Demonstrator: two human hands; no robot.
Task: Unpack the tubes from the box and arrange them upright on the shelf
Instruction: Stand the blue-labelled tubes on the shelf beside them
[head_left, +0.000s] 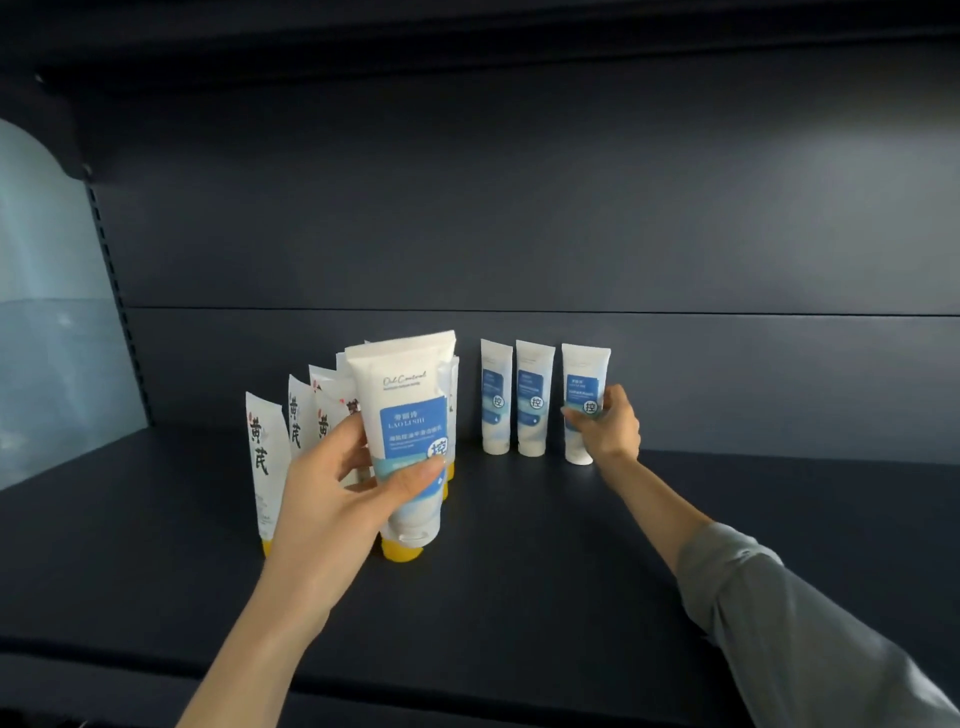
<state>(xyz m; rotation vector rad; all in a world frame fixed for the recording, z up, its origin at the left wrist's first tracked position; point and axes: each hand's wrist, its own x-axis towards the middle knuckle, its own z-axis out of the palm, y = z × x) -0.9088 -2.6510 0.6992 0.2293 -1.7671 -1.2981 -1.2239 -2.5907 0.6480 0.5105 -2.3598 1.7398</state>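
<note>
My left hand grips a white tube with a blue label, cap down, held above the dark shelf in front of a cluster of yellow-capped white tubes. Further back, three blue-label tubes stand upright in a row: two free ones and a third, rightmost tube. My right hand is closed around the lower part of that rightmost tube, which rests on the shelf. No box is in view.
The shelf's dark back panel rises behind the tubes. A translucent side panel closes the left end. Another shelf board hangs overhead. The shelf's front edge runs below my forearms.
</note>
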